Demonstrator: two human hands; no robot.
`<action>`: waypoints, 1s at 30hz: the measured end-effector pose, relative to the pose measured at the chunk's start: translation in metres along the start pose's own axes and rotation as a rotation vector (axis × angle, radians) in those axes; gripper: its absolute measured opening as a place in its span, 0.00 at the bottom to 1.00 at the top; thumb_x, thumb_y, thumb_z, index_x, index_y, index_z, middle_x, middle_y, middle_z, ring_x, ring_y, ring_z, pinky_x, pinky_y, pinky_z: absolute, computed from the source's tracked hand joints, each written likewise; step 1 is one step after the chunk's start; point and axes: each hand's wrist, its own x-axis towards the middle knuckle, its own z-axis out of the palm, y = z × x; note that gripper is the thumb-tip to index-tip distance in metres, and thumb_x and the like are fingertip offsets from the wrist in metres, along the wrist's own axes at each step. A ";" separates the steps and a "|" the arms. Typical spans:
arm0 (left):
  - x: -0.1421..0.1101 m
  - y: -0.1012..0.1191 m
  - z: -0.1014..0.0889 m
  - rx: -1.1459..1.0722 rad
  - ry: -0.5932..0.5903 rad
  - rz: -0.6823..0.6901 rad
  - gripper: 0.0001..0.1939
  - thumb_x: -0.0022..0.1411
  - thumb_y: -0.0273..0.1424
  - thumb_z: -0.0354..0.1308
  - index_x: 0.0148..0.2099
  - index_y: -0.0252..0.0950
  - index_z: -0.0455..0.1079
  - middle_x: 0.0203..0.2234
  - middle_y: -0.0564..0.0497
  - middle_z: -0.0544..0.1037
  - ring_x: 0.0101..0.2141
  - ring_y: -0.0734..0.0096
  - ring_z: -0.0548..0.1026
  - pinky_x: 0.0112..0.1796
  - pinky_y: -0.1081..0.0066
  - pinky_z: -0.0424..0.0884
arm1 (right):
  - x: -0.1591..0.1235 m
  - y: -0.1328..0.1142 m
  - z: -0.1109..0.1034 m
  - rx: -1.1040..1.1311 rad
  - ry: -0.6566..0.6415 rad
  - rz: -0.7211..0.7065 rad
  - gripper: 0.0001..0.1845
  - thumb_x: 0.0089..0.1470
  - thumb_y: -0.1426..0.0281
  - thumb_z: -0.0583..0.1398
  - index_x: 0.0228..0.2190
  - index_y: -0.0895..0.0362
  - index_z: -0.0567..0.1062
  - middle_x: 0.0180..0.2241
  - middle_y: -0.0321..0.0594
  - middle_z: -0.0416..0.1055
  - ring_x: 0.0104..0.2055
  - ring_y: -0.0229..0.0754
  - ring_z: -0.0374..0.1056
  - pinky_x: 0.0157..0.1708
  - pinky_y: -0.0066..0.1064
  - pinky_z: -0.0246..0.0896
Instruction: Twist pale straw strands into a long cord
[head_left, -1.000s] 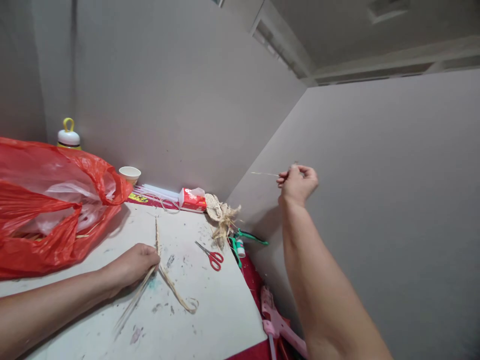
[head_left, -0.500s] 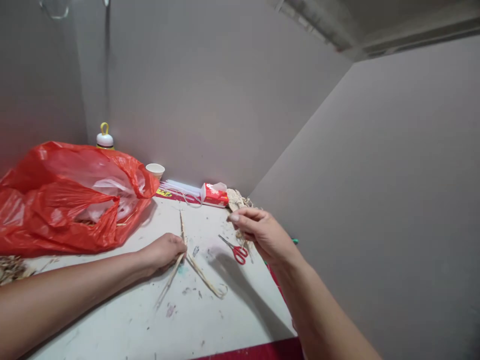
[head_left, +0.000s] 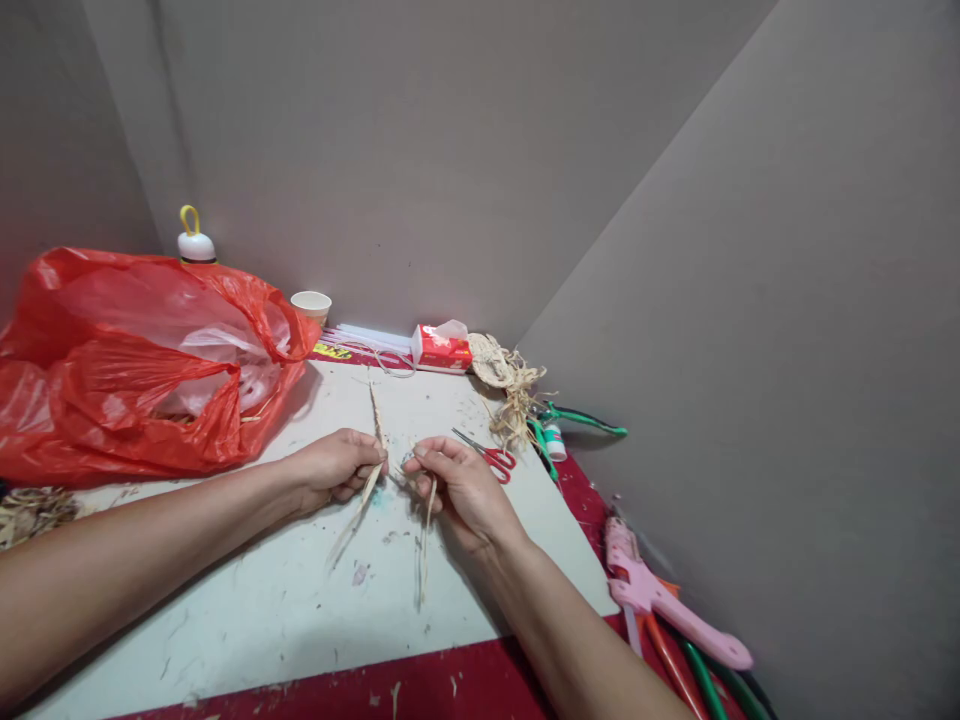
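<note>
Over the white board (head_left: 285,600), my left hand (head_left: 346,466) pinches a thin braid (head_left: 376,405) of pale dry straw. The braid runs away from me past the fingertips, and a loose strand hangs down toward me from the same grip. Close beside it on the right, my right hand (head_left: 457,485) is closed on another straw strand (head_left: 426,560), whose end dangles below the fingers. A gap of a few fingers' width separates the two hands. Red-handled scissors (head_left: 498,461) lie just beyond my right hand, partly hidden by it.
A large red plastic bag (head_left: 142,370) stands at left, with dry scraps (head_left: 34,515) below it. Along the back are a paper cup (head_left: 311,304), a tissue pack (head_left: 441,348) and a woven straw piece (head_left: 491,360). Green pliers (head_left: 581,416) and a pink glue gun (head_left: 660,595) lie right.
My right hand has come down and left to my left hand and now holds a straw strand that lay on the board. The view has shifted, showing more of the right side.
</note>
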 end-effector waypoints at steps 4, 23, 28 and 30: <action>0.000 0.001 0.001 0.001 0.003 0.011 0.11 0.53 0.34 0.55 0.23 0.35 0.59 0.12 0.62 0.51 0.14 0.84 0.43 0.16 0.75 0.36 | 0.001 0.001 -0.002 -0.073 -0.003 0.012 0.14 0.38 0.66 0.66 0.25 0.60 0.69 0.22 0.38 0.74 0.13 0.28 0.58 0.08 0.17 0.44; -0.001 -0.003 0.001 -0.013 0.026 0.053 0.07 0.49 0.30 0.53 0.22 0.35 0.61 0.10 0.62 0.52 0.12 0.84 0.44 0.15 0.75 0.38 | -0.037 0.006 0.002 -0.612 -0.370 -0.956 0.06 0.52 0.78 0.56 0.32 0.56 0.71 0.31 0.41 0.70 0.34 0.41 0.67 0.36 0.34 0.62; 0.002 -0.007 0.001 -0.011 0.065 0.058 0.07 0.49 0.29 0.51 0.21 0.34 0.63 0.10 0.58 0.62 0.10 0.85 0.46 0.14 0.75 0.38 | -0.037 0.021 0.009 -0.773 -0.456 -0.947 0.05 0.52 0.77 0.55 0.27 0.56 0.69 0.25 0.40 0.70 0.30 0.40 0.65 0.33 0.33 0.61; 0.002 -0.006 0.002 -0.012 0.069 0.053 0.07 0.49 0.28 0.51 0.21 0.33 0.64 0.10 0.57 0.63 0.09 0.85 0.46 0.13 0.75 0.38 | -0.040 0.024 0.011 -0.779 -0.437 -0.918 0.06 0.53 0.76 0.55 0.26 0.56 0.69 0.24 0.40 0.69 0.28 0.39 0.65 0.31 0.31 0.60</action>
